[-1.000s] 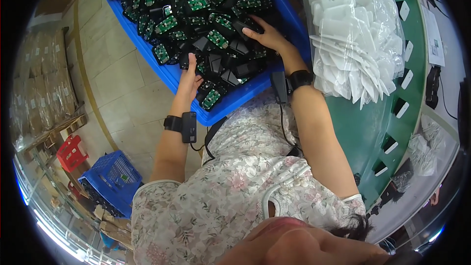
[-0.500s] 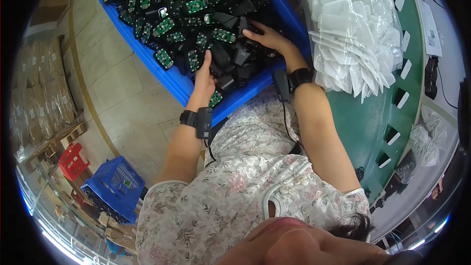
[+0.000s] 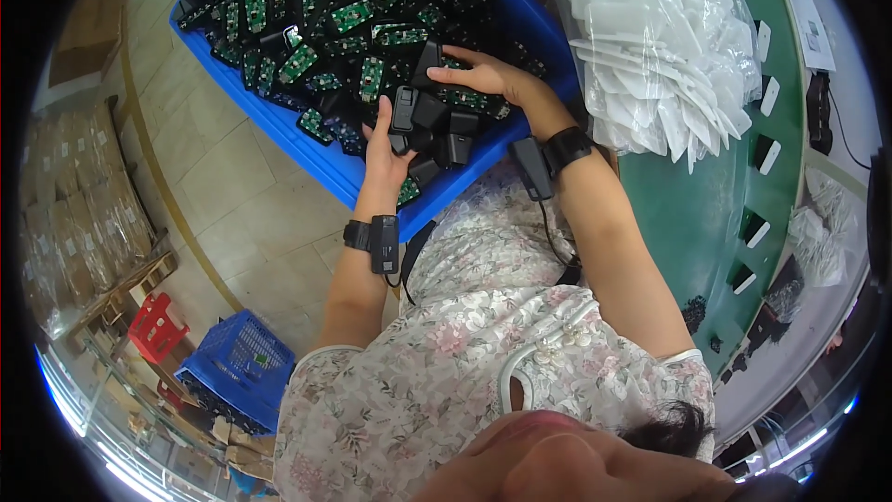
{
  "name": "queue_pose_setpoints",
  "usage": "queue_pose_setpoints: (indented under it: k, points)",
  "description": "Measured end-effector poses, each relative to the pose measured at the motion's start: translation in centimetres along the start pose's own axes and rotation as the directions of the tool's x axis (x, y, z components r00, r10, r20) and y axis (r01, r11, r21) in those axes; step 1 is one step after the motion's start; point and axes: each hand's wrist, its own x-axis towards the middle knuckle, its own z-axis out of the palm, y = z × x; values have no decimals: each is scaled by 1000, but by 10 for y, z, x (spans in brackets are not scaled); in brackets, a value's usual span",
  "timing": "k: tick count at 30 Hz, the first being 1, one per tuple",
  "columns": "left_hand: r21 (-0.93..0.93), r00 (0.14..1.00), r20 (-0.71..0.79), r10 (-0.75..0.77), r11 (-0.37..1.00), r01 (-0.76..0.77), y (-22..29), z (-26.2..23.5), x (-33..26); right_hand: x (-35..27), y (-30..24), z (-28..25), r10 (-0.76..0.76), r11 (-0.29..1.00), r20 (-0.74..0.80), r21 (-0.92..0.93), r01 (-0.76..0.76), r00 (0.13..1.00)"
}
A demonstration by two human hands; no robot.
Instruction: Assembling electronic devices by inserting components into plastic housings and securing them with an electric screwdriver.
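A blue bin [image 3: 307, 163] holds many green circuit boards [image 3: 353, 16] in black casings and a cluster of plain black plastic housings [image 3: 429, 113] near its near right end. My left hand [image 3: 383, 160] curls round the left side of this cluster, thumb up; its other fingers are partly hidden by the housings. From the right, my right hand [image 3: 492, 76] grips an upright black housing [image 3: 427, 63] between thumb and fingers. Several housings sit bunched between both hands. Each wrist wears a black strap with a small box and cable.
Right of the bin, a clear bag of white plastic plates [image 3: 641, 56] lies on a green worktable [image 3: 664, 223]. Small black-and-white pieces [image 3: 767, 154] line the table's far right edge. A blue basket [image 3: 237, 363] and a red crate [image 3: 158, 327] stand at lower left, with wrapped cartons behind.
Both hands have shifted slightly left in view. The black housings are now bunched between them, and circuit boards show where housings lay beside my right hand.
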Motion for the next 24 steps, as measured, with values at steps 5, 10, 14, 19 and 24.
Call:
queue_pose_setpoints:
  k: [5,10,14,19,24]
  points:
    - [-86,1000,-16,12,996,-13,5,3,-9,-10,-19,-5,-63,998,53,11,62,997]
    - [-117,927,368,72,993,-31,4,32,-33,-9,-38,5,-239,949,-32,-219,226,970]
    - [-110,893,442,-87,983,150,22,49,-38,-4,-63,15,-177,868,-137,-488,89,975]
    - [-201,853,521,-34,966,161,28,61,-25,24,-64,-2,-304,808,-156,-564,168,940]
    - [-89,871,483,-92,984,153,24,66,-24,30,-29,-8,-271,867,-243,-481,127,931]
